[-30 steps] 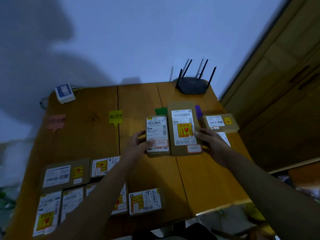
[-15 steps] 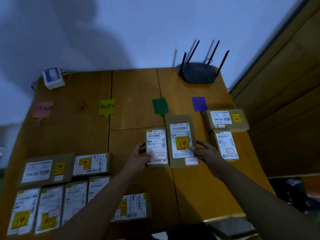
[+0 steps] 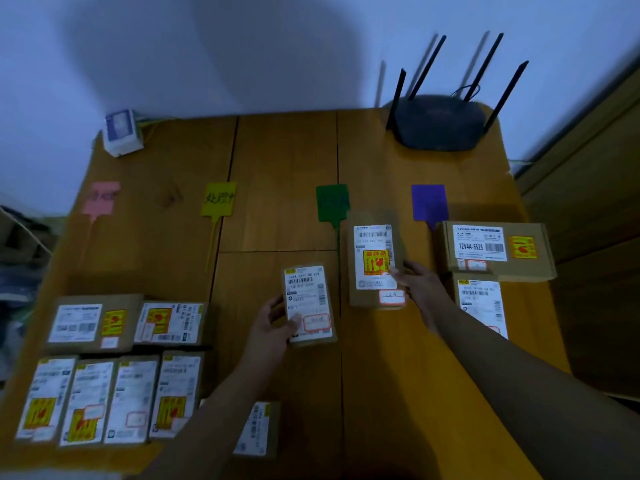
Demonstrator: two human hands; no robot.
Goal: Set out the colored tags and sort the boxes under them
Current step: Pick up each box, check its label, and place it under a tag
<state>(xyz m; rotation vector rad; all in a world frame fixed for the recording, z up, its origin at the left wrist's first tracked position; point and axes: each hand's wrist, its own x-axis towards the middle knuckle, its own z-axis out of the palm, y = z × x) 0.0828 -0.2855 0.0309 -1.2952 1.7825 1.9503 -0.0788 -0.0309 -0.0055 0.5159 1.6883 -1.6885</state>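
Across the wooden table point(image 3: 287, 174) lie a pink tag point(image 3: 101, 198), a yellow tag point(image 3: 219, 199), a green tag point(image 3: 332, 202) and a purple tag point(image 3: 428, 202). My left hand point(image 3: 277, 322) grips a small labelled box point(image 3: 308, 304) by its lower left edge, below the green tag. My right hand point(image 3: 420, 289) rests its fingers on the right edge of a taller brown box point(image 3: 374, 261), just right of the green tag's stem. Two boxes, a wide one point(image 3: 495, 249) and a narrow one point(image 3: 481, 306), lie under the purple tag.
Several labelled boxes point(image 3: 114, 368) lie grouped at the table's front left, and one more box point(image 3: 258, 429) lies near the front edge. A black router point(image 3: 440, 123) stands at the back right, a small white device point(image 3: 121, 133) at the back left. A wooden cabinet point(image 3: 595, 168) stands to the right.
The two middle boxes were side by side; now my left hand has drawn the small box down and left, apart from the taller one, which sits up by the green tag.
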